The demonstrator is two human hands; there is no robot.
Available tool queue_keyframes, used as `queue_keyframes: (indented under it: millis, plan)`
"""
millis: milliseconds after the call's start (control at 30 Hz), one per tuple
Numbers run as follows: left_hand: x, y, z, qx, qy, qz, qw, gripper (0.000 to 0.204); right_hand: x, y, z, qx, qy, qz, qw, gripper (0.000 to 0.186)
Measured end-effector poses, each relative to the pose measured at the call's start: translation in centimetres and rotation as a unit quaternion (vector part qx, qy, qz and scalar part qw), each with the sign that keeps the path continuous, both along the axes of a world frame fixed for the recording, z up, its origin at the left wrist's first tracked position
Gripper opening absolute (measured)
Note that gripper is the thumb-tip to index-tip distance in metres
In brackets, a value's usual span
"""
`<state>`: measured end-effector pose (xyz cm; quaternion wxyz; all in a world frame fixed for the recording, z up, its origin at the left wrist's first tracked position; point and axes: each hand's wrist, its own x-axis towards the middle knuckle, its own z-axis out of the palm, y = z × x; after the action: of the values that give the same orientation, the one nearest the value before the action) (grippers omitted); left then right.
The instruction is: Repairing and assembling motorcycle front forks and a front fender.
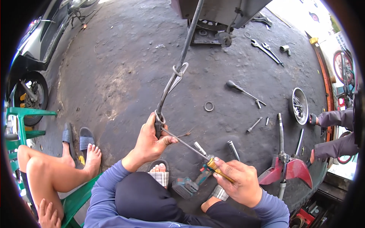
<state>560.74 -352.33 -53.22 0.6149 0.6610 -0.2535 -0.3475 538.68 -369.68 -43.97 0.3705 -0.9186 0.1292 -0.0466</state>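
My left hand is wrapped round the lower end of a long dark hose-like cable, which runs up to the top of the view. A thin grey cord is looped around that cable. My right hand grips the yellow handle of a screwdriver. Its long thin shaft points up and left, and the tip meets the cable end by my left fingers; whether it is inserted there cannot be seen. Below, between my legs, lies a teal and black cordless power tool, partly behind my right hand.
Spanners, a socket wrench, a ring and a metal bowl of small parts lie on the dark ground. A red fender with fork tubes is at right. Another person's legs are at left, another's at right.
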Motion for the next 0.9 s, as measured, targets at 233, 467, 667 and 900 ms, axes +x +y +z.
queue_keyframes:
  millis: [233,467,667,900]
  plan:
    - [1.7,-0.1,0.5,-0.032,0.048,0.021,0.998,0.042,0.7,-1.1,0.7,0.061,-0.009,0.062,0.996,0.046]
    - [0.5,-0.8,-1.9,-0.093,0.082,-0.014,0.992,0.037,1.0,-2.8,2.9,0.021,0.055,0.109,0.992,0.045]
    - [1.5,0.5,-4.0,-0.061,-0.028,0.006,0.998,0.053,2.1,-3.5,4.6,0.067,0.094,0.078,0.990,0.040]
    - [2.8,0.9,-6.0,-0.069,-0.018,-0.030,0.997,0.052,2.3,-3.1,5.2,0.078,0.100,0.066,0.990,0.036]
